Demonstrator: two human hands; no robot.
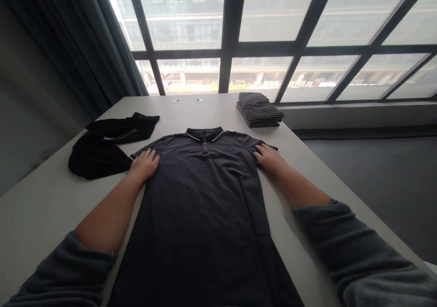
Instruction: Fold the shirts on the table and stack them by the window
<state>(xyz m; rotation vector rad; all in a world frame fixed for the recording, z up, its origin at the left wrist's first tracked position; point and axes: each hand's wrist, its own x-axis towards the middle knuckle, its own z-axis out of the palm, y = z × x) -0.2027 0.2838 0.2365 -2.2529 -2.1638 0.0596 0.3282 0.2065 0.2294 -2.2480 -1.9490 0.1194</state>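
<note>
Nearest me, the dark polo shirt (205,198) lies face up along the middle of the desk (41,207), collar toward the far edge. My left hand (145,163) and right hand (269,157) rest released, palms flat, on its shoulders. I'd press evenly outward on both sides, keeping the buttons centred.

Tabletop (51,198): one. Dark polo shirt (205,198): one, carrying three buttons (205,146) at the placket. Crumpled black garment heap (102,150): one. Stack of folded striped garments (259,110): one; it appears to hold two or three pieces, but the layers are too small to separate with confidence. Small white discs (176,101) at the far edge: two. Hands in view: two, left hand (145,163) and right hand (269,157).
</note>
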